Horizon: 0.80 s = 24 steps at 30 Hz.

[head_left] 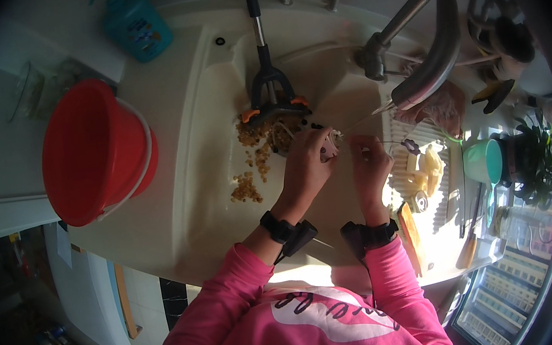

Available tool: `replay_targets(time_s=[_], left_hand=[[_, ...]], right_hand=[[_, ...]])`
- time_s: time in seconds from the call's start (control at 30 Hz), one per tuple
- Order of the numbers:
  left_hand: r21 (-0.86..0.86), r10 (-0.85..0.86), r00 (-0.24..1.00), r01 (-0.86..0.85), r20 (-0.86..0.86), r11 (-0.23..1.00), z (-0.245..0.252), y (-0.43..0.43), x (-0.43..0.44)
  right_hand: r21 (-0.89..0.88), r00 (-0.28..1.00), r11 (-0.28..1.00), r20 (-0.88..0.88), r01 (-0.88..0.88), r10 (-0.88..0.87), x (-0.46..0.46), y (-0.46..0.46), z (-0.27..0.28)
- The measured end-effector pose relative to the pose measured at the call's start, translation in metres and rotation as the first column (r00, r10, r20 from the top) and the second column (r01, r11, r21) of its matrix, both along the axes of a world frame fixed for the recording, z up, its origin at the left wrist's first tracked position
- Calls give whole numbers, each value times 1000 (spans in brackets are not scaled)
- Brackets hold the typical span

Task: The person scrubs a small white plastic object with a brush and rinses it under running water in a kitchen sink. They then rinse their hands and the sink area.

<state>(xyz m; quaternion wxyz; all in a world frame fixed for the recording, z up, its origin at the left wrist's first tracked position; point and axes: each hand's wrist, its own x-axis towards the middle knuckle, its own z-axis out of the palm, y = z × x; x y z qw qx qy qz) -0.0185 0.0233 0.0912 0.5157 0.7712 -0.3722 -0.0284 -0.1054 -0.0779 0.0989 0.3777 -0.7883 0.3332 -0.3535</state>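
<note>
My left hand is over the sink, fingers closed on a small pale pinkish item with dark round spots and a frayed whitish end. Just to its right, my right hand has its fingertips pinched together. A thin dark strand runs from those fingertips toward a small purplish flower-shaped thing; whether the two are joined I cannot tell. Behind my left hand, a mop head with orange clips stands in the sink. Many small amber-coloured pieces lie around it on the sink floor.
A red bucket stands on the left counter, near a teal pump bottle. The metal faucet arches over the sink's right side. Farther right are a ribbed drainboard with yellowish pieces, a mint-green cup and a plant.
</note>
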Motion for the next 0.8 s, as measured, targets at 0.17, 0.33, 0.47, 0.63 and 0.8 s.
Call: replay_targets(time_s=[0.17, 0.33, 0.47, 0.63, 0.8], left_hand=[[-27, -63, 997, 64, 43, 998, -2, 1, 1], [-43, -22, 995, 26, 95, 999, 0, -4, -5], [-21, 10, 999, -9, 34, 1000, 0, -2, -1], [-57, -5, 993, 12, 114, 998, -3, 1, 0], [-6, -35, 995, 35, -93, 999, -7, 2, 4]], right_hand=[[-107, 997, 992, 12, -69, 71, 0, -1, -1], [162, 990, 986, 131, 30, -51, 5, -12, 3], [37, 1000, 999, -7, 10, -9, 4, 3, 3], [186, 992, 982, 128, -32, 8, 3, 0, 22], [230, 987, 972, 162, -46, 8, -8, -16, 28]])
